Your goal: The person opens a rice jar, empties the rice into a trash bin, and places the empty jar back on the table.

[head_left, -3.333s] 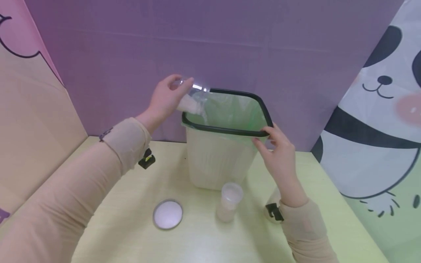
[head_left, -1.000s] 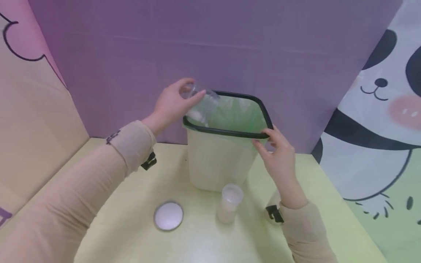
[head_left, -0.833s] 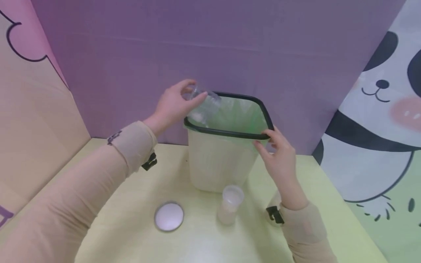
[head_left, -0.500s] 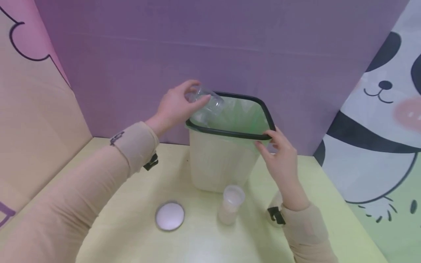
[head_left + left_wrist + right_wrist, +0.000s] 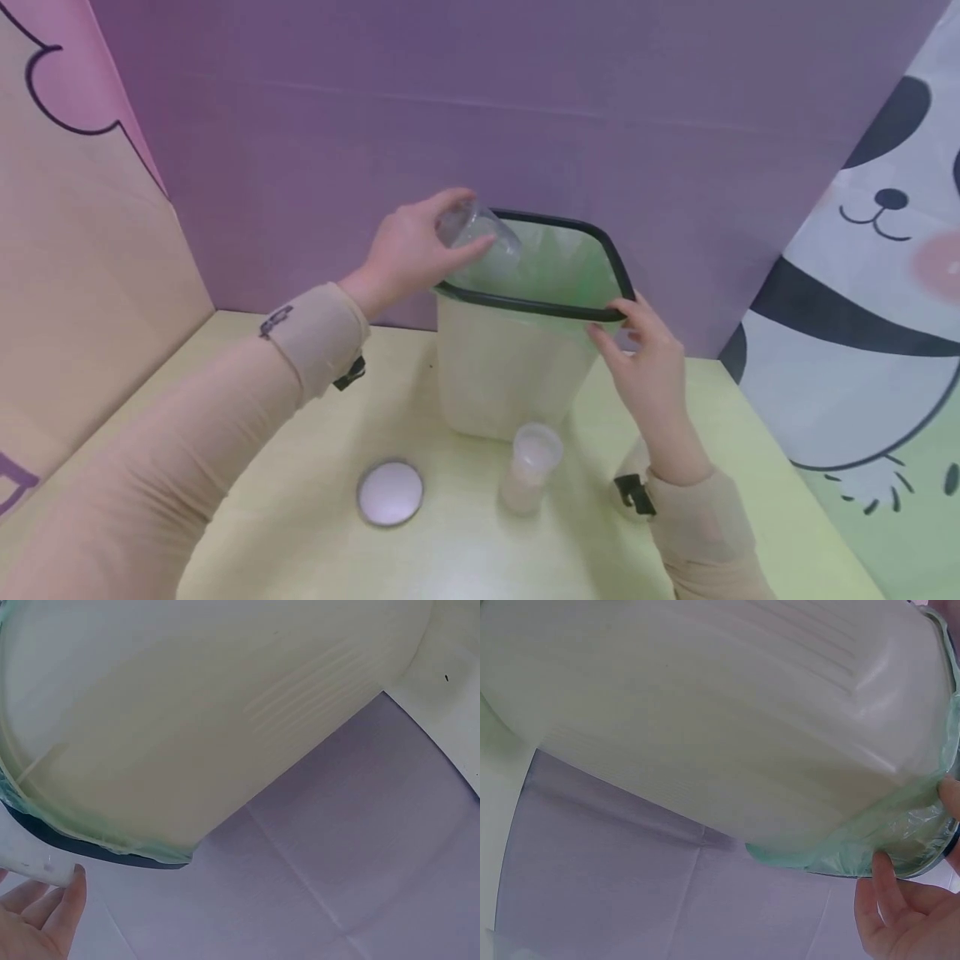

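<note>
My left hand (image 5: 412, 246) grips a clear plastic cup (image 5: 495, 237) by its base end. The cup is tilted, mouth down, over the left part of a whitish trash bin (image 5: 510, 367). A green bag (image 5: 566, 258) lines the bin and folds over under its black rim (image 5: 525, 307). At the bin's near right corner, my right hand (image 5: 648, 367) pinches the rim and liner between thumb and fingers. In the left wrist view, part of the left hand (image 5: 41, 919) shows below the cup (image 5: 34, 862). The right wrist view shows fingers (image 5: 885, 881) against the green liner (image 5: 862, 847).
On the pale yellow table (image 5: 300, 517), a translucent cup (image 5: 528, 471) with whitish contents stands before the bin. Left of it lies a round white disc (image 5: 390, 493) with a grey edge. A purple backdrop (image 5: 300, 150) rises behind; a panda print covers the right panel (image 5: 870, 392).
The left hand has shifted right and slightly down, tilting the cup further into the bin. White contents seen in the cup earlier have left it. The right hand keeps its hold on the rim.
</note>
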`<state>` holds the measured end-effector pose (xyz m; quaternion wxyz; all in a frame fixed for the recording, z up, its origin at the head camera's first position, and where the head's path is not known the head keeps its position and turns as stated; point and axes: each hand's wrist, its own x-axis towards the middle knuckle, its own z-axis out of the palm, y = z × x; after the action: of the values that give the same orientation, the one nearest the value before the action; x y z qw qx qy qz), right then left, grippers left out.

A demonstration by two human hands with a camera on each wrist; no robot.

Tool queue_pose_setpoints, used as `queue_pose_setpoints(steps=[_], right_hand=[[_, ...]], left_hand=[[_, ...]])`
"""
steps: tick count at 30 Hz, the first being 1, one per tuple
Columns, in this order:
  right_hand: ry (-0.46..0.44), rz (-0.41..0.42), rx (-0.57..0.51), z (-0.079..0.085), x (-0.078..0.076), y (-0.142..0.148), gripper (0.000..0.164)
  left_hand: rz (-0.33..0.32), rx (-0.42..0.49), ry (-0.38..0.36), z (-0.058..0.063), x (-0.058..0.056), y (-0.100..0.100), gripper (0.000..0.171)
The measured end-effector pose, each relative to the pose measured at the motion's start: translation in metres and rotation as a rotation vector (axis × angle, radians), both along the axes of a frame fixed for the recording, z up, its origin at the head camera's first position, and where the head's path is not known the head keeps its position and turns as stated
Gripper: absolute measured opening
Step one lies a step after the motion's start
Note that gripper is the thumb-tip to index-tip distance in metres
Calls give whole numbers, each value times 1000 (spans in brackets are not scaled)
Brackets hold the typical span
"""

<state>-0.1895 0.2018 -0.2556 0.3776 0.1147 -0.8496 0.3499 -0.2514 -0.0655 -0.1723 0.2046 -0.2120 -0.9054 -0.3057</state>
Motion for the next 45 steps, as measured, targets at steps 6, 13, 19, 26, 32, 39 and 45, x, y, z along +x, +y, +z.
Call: queue_pose_setpoints(steps=[6,13,19,26,32,39,45], right_hand=[[-5,-6,1,0,1,4,28],[39,-15,31,2,-2,8,30],[72,5,62,5,-6,10,31],[18,41,63,4,-10,11,32],[21,51,53,5,-10,11,30],[28,46,45,6,-9,12,27],[22,47,51,6,-10,12,28]], left_hand=[[-24,-28,38,1,3,4,65],[-29,-75,78,1,3,6,67],[-27,-96,83,1,4,4,68],[-36,-154,75,-1,5,1,71],[-55,-166,77,-2,2,4,73],[-71,-202,77,1,-2,11,75],[-112,-238,64,6,-5,14,72]])
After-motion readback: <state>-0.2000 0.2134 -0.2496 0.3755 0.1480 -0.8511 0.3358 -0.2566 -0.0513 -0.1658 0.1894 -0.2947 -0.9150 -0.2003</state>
